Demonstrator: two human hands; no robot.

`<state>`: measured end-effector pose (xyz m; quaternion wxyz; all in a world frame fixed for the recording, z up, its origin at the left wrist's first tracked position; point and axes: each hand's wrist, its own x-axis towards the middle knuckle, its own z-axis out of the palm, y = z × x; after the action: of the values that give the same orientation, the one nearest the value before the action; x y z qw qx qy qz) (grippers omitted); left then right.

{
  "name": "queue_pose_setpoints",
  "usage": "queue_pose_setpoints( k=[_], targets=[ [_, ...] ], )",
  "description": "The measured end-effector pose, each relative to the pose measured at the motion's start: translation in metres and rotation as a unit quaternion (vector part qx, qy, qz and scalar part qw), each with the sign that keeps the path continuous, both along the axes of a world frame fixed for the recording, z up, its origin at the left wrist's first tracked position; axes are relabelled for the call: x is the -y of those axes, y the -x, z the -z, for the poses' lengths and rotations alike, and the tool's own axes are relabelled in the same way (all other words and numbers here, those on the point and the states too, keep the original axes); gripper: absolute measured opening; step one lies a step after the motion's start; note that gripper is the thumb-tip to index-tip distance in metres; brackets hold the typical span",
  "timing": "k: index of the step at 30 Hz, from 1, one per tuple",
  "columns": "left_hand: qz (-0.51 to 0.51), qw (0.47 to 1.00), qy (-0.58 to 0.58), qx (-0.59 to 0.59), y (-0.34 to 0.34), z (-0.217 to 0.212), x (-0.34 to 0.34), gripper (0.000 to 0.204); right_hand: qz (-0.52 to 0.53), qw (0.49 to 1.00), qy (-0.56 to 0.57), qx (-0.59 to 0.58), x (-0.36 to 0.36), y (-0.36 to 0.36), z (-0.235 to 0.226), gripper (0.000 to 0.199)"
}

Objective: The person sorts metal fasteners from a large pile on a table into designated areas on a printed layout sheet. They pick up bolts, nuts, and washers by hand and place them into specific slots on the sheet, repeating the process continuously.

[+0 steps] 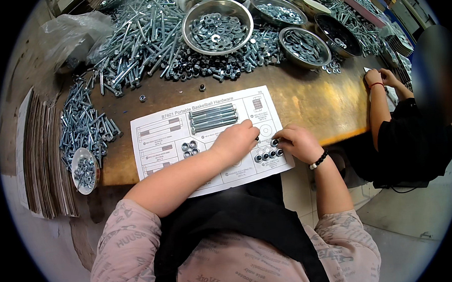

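A printed white sheet (160,126) with outline drawings of hardware lies at the table's front edge. Several long bolts (213,120) rest side by side on its upper middle, and a cluster of silver nuts (190,149) sits below them. Toward the lower right, black-centred lock nuts (266,157) form a row. My left hand (237,141) reaches over the sheet, fingertips closed at a small dark nut (257,138). Just right of it, my right hand (301,144) pinches another lock nut (275,142) above the row. The left palm and fingertips are partly hidden.
Heaped bolts (141,39) and metal bowls of washers (218,33) fill the back. Shorter bolts (81,119) and a small white bowl (97,172) lie left, beside stacked cardboard (42,154). A co-worker's hands (377,78) are at the right.
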<state>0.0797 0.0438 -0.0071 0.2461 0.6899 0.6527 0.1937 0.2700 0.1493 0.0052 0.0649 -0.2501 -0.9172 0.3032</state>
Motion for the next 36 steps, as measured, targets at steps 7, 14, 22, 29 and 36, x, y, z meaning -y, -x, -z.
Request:
queue_pose_setpoints(
  k=[7, 14, 22, 29, 36],
  targets=[
    [0.018, 0.995, 0.008, 0.093, -0.013, 0.011, 0.004, 0.024, 0.024, 0.999, -0.002, -0.035, 0.003, -0.006, 0.013, 0.014],
    [0.034, 0.992, 0.028, 0.116, -0.013, 0.007, 0.005, 0.027, 0.026, 0.999, 0.020, -0.042, 0.003, -0.007, 0.017, 0.015],
    [-0.006, 0.992, -0.027, 0.122, 0.009, 0.005, 0.005, 0.024, 0.019, 0.996, -0.007, -0.086, -0.026, 0.002, 0.008, 0.012],
    [-0.100, 0.990, -0.090, 0.039, 0.072, -0.012, -0.024, 0.022, 0.152, 0.983, -0.056, -0.086, -0.106, 0.054, 0.021, 0.019],
    [-0.121, 0.980, -0.143, -0.070, 0.088, -0.009, -0.090, 0.025, 0.184, 0.966, -0.173, -0.049, -0.137, 0.125, 0.033, 0.029]
  ],
)
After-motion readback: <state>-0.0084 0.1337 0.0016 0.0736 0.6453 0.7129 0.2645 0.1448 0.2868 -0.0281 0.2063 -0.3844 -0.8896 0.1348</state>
